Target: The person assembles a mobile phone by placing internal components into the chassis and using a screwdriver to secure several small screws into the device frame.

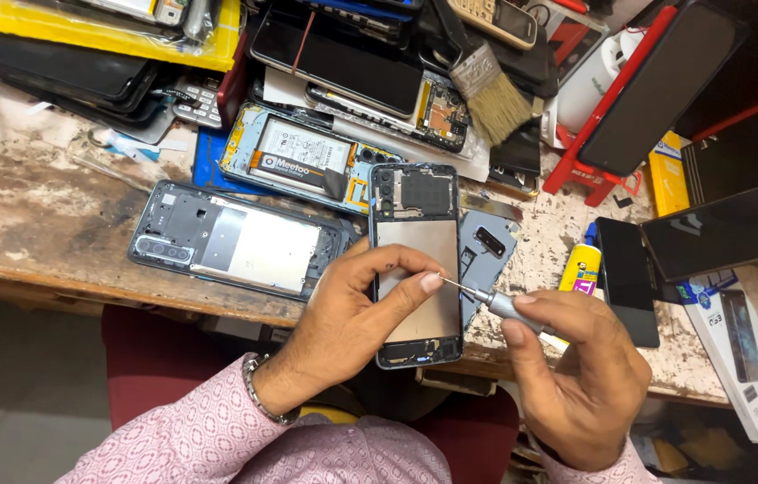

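My left hand [357, 309] grips an opened phone frame [416, 260] with a bare metal plate, held upright over the bench edge; its index fingertip rests near the frame's right side. My right hand [576, 367] holds a small silver precision screwdriver [500, 305] whose thin tip points left at the frame's right edge, beside my left fingertip. A grey phone back cover [486, 251] lies just behind the frame.
Another opened phone chassis [236, 237] lies to the left on the worn wooden bench [38, 215]. A phone with exposed battery [298, 157], a brush [491, 90], a yellow glue bottle [582, 266], dark screens [625, 278] and a white box [742, 345] crowd the bench.
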